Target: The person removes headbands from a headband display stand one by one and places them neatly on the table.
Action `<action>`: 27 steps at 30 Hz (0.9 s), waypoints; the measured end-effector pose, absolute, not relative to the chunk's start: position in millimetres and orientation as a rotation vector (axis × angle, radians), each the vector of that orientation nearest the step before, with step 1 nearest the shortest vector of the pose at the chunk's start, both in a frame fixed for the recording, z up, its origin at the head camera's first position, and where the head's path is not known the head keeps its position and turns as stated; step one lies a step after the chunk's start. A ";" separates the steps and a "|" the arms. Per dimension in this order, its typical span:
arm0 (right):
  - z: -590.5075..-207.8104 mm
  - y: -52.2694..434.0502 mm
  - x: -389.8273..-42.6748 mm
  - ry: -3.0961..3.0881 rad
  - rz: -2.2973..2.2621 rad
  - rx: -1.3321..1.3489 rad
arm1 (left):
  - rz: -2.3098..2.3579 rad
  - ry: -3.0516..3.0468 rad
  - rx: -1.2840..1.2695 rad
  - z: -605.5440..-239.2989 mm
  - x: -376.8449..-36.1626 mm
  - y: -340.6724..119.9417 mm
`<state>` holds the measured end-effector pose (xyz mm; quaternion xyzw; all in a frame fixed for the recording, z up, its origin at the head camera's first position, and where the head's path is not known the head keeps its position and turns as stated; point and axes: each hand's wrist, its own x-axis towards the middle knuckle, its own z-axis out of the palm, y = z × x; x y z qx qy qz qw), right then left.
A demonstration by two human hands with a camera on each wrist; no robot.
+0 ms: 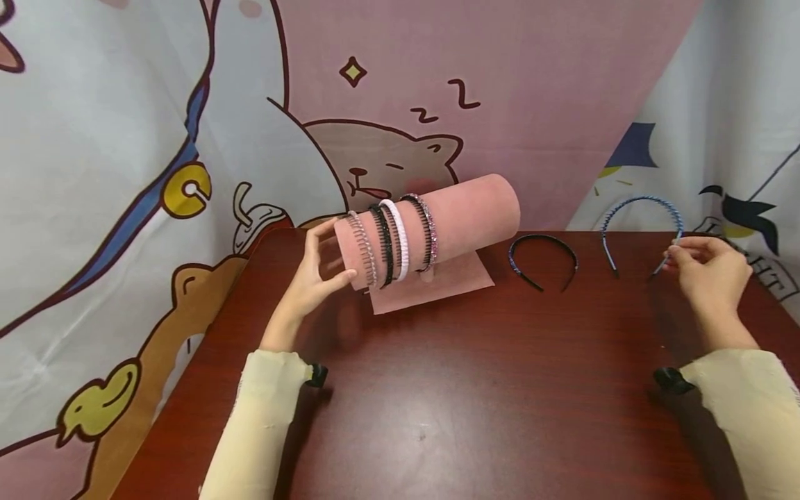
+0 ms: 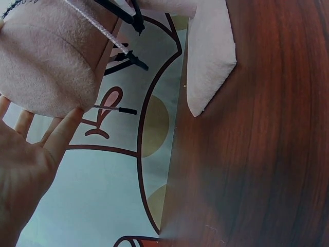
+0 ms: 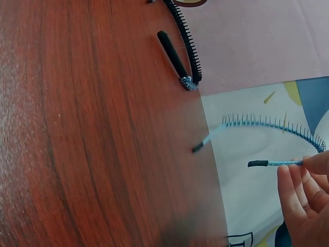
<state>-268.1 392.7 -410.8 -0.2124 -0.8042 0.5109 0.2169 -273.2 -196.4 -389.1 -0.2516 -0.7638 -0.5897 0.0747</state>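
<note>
**A:** Two hands in view. What is held by the right hand [image 1: 712, 271]?

**B:** One leg of the blue headband [image 1: 642, 203] is pinched between thumb and curled fingers [image 3: 294, 191], near its black tip. The band is stood arched at the far right of the bench [image 1: 437, 389], its other tip seen just at the bench edge. The arch is kept ahead of the fingers, away from the palm.

**A:** Left hand [image 1: 312, 274]?

**B:** The near end of the pink velvet roll [image 1: 437, 215] is touched by it. Fingers are held straight and spread around the end face, thumb underneath; nothing is gripped. From the left wrist view, fingertips are seen against the roll's rim.

**A:** What is carried on the roll?

**B:** Four headbands are seated on it: clear toothed [image 1: 362, 250], black [image 1: 382, 243], white [image 1: 398, 236], dark jewelled [image 1: 426, 229]. The roll is set on a pink base [image 1: 437, 285].

**A:** Anything else?

**B:** One black headband [image 1: 542, 239] is laid on the bench between the roll and the blue one, untouched.
</note>
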 end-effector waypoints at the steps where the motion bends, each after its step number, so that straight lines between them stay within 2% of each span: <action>1: -410.3 393.4 -267.9 -2.221 1.417 -0.583 | -1.770 -2.291 -0.756 -388.9 -273.4 -195.9; 13: -420.4 385.6 -265.4 -2.418 1.007 -0.519 | -1.792 -2.277 -0.748 -390.0 -273.4 -195.0; 27: -450.6 358.6 -278.3 -2.601 0.789 -0.325 | -1.774 -2.284 -0.757 -389.1 -272.3 -194.7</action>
